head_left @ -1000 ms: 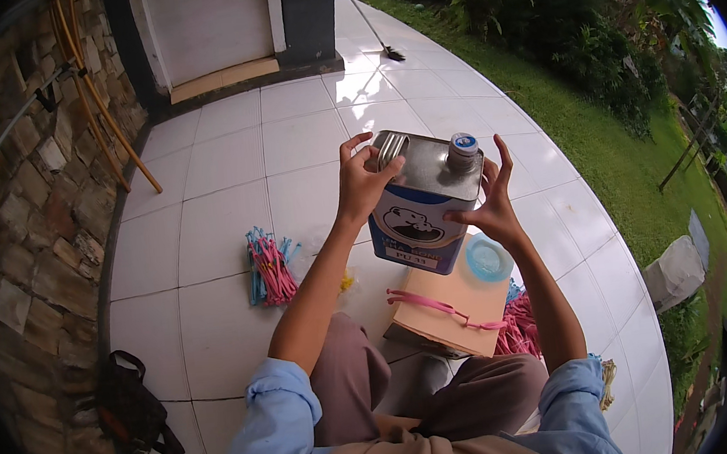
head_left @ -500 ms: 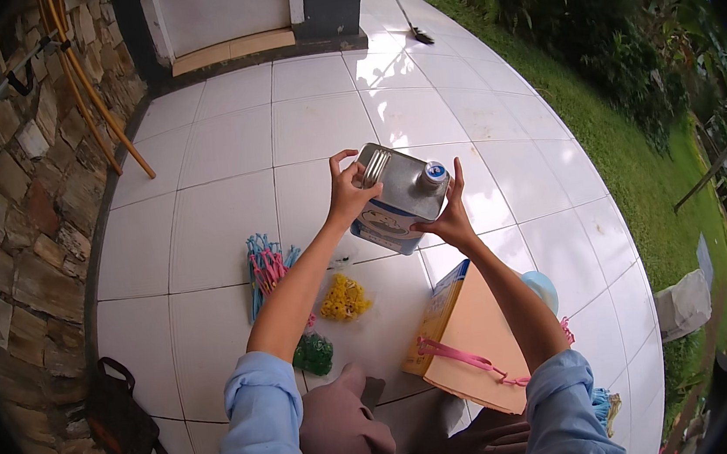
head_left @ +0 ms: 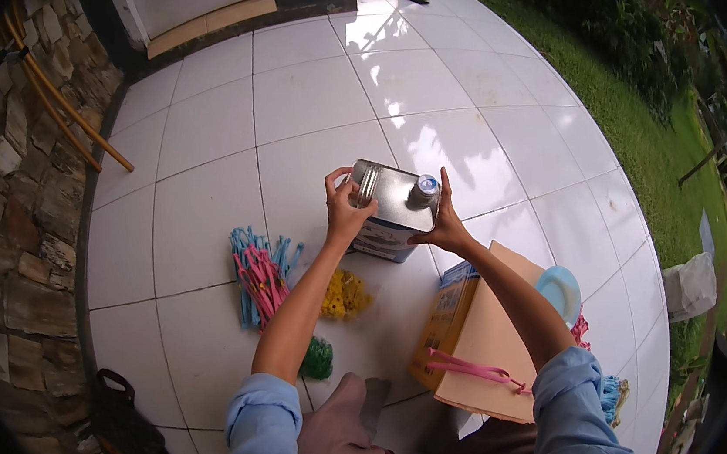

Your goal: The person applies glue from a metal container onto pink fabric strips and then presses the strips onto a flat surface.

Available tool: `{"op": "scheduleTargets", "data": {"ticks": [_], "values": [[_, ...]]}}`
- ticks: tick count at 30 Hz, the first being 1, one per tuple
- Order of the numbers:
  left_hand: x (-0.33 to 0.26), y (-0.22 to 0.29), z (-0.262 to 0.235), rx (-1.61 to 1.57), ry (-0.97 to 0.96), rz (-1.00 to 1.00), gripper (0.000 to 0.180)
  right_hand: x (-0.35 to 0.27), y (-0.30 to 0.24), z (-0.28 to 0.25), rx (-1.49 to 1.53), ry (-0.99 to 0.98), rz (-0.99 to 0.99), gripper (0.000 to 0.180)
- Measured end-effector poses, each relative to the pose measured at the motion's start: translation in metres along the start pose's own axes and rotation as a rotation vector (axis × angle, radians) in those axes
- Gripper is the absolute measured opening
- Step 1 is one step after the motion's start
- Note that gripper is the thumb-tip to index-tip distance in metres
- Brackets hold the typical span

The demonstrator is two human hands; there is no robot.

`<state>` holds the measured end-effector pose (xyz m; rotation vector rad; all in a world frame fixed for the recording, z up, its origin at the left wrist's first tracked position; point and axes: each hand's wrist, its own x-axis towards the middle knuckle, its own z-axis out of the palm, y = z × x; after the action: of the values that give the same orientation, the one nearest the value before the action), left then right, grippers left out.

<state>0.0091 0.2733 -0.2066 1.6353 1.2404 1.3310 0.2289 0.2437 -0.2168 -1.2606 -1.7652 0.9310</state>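
Metal can (head_left: pixel 394 194) is between both hands, capped spout (head_left: pixel 425 189) hiding its contents from me: left hand (head_left: pixel 347 215) grasps the top handle (head_left: pixel 367 186), right hand (head_left: pixel 448 226) clasps the spout end. It's over white tiles (head_left: pixel 314 166), ahead-left of the carton (head_left: pixel 497 328); I can't tell if its base touches. Carton interior hidden, pink strap (head_left: pixel 479 368) on top; yellow pieces (head_left: pixel 346 296) and green clump (head_left: pixel 316 359) lie left, bagging unclear.
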Motion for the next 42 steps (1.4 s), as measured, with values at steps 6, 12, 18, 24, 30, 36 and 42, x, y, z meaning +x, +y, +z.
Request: {"op": "scheduleTargets", "data": {"ticks": [6, 12, 18, 24, 30, 36, 42], "values": [[-0.010, 0.015, -0.006, 0.578, -0.133, -0.055, 0.054, -0.012, -0.019, -0.029, -0.272, -0.076, 0.064, 0.146], [-0.026, 0.130, -0.009, 0.247, 0.143, 0.303, 0.061, -0.101, -0.166, -0.136, -0.327, -0.152, 0.287, 0.080], [-0.108, 0.270, 0.050, -0.006, -0.567, 0.281, 0.024, -0.262, -0.235, -0.199, -0.438, 0.271, 0.224, 0.034], [-0.200, 0.237, 0.118, 0.330, -1.172, 0.462, 0.032, -0.352, -0.148, -0.154, -0.341, 0.201, 0.422, 0.029], [-0.255, 0.233, 0.161, 0.587, -1.002, 0.663, 0.031, -0.382, -0.121, -0.157, -0.387, 0.167, 0.474, 0.031], [-0.243, 0.207, 0.181, 0.704, -1.273, 0.595, 0.034, -0.392, -0.123, -0.166, -0.113, 0.264, 0.856, 0.048], [-0.240, 0.272, 0.163, 0.556, -0.909, 0.405, 0.031, -0.400, -0.190, -0.165, 0.625, 0.432, 0.774, 0.073]]}}
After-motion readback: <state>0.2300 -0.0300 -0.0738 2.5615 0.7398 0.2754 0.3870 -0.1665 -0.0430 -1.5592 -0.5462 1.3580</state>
